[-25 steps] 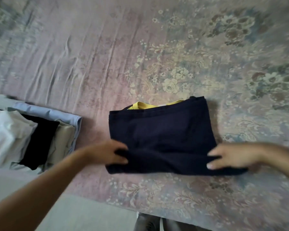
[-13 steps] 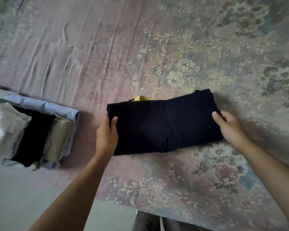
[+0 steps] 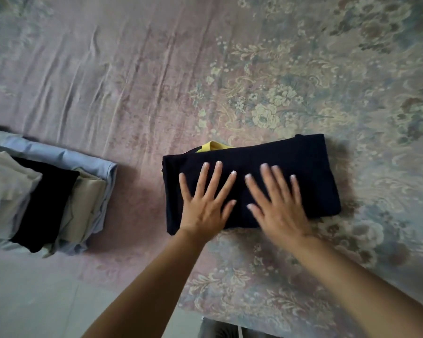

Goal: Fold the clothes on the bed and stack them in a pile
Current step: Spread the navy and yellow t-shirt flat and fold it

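A folded navy garment (image 3: 303,164) lies on the floral bed cover, with a strip of yellow fabric (image 3: 211,146) peeking out at its far edge. My left hand (image 3: 205,201) lies flat on its left half, fingers spread and straight. My right hand (image 3: 276,203) presses flat on its middle, fingers spread too. To the left sits a pile of folded clothes (image 3: 88,198): a light blue piece underneath, beige, black and white pieces on top.
The pink and grey floral bed cover (image 3: 156,81) stretches wide beyond the garment. Pale floor (image 3: 34,301) shows at the bottom left past the bed's near edge.
The garment was folded over once more into a narrower bundle. Both hands left its side edges and now lie flat on top of it.
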A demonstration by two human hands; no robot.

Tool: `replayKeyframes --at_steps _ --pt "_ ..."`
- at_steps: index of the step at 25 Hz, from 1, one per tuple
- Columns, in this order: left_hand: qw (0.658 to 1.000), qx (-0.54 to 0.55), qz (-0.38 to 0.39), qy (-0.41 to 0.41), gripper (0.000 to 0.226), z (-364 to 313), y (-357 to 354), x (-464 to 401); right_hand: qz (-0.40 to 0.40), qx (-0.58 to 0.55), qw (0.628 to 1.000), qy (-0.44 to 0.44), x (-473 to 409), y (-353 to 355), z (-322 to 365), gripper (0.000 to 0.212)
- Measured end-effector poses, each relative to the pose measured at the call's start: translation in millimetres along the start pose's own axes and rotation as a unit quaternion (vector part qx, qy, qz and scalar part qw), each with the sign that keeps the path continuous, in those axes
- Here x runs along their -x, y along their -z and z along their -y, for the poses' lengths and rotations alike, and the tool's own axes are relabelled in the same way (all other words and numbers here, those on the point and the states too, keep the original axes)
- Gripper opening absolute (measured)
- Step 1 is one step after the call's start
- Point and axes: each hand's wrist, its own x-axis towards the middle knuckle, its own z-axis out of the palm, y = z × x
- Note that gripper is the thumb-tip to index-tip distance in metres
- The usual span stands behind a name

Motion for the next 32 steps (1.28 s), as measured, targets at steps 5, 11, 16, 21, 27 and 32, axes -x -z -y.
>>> replayKeyframes --at_steps 5,11,16,21,27,32 --pt "0.994 -0.017 0.107 -0.005 0.061 6 -14 -16 0.129 0.038 0.991 -0.004 3 -28 6 0.066" --pt "0.910 0.223 -0.012 0.349 0.081 32 21 -9 0.171 -0.010 0.985 -0.036 16 -21 29 0.068" --pt "0.699 0.494 0.038 0.516 0.058 45 48 -5 0.208 -0.085 0.974 -0.033 9 -7 27 0.079" --pt "0.731 0.530 0.072 0.424 0.040 23 114 -26 0.221 -0.462 0.814 -0.273 7 52 3 0.052" --pt "0.814 0.545 0.097 0.179 0.053 -115 150 -80 0.106 -0.663 0.583 -0.457 -5 97 -69 0.048" --pt "0.815 0.528 0.220 0.094 0.051 -179 108 -77 0.159 -0.513 0.714 -0.449 -16 87 -128 0.061"
